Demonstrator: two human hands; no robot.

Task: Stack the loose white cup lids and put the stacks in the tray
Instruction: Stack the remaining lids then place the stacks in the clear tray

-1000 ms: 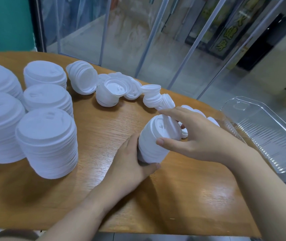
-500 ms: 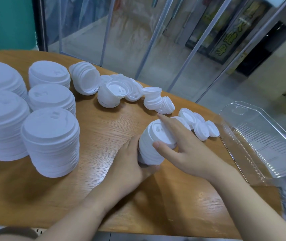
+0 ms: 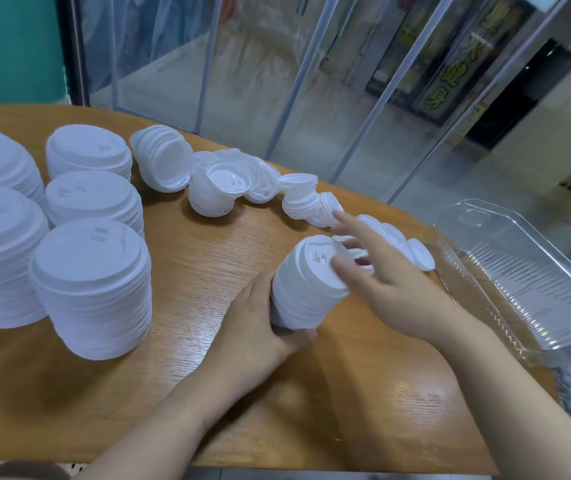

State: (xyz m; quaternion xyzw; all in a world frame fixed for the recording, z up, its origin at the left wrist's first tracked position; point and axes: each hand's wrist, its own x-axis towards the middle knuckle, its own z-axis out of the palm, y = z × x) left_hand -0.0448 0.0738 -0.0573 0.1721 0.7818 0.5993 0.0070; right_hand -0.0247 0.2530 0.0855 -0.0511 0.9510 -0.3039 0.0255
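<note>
A person's left hand [image 3: 260,327] wraps round the lower part of a small stack of white cup lids [image 3: 306,282], thumb curled under its near side, holding it tilted on the wooden surface [image 3: 208,271]; that grip is firm on the stack. The right hand [image 3: 384,278] is spread above and just right of the stack, fingers straight and blurred, the thumb touching the top lid's edge, grasping nothing. Just beyond the stack, partly behind the right hand's fingers, a short row of loose lids [image 3: 412,249] lies overlapping on the surface. Farther from the stack, toward the glass, sits a tumbled cluster: a short pile topped by an upturned lid [image 3: 299,197], a pile with its hollow side up [image 3: 214,190], and a stack lying on its side [image 3: 163,162]. Well left of the held stack stand larger upright stacks of lids, the nearest [image 3: 93,289] tallest and leaning slightly, two more [image 3: 93,199] [image 3: 88,152] behind it, and others cut off by the left edge of the view. To the right of the held stack, at the surface's edge, a clear plastic tray [image 3: 519,271] with a ribbed floor lies open, no lids in it. Glass panels with metal frames [image 3: 312,64] run behind the surface
</note>
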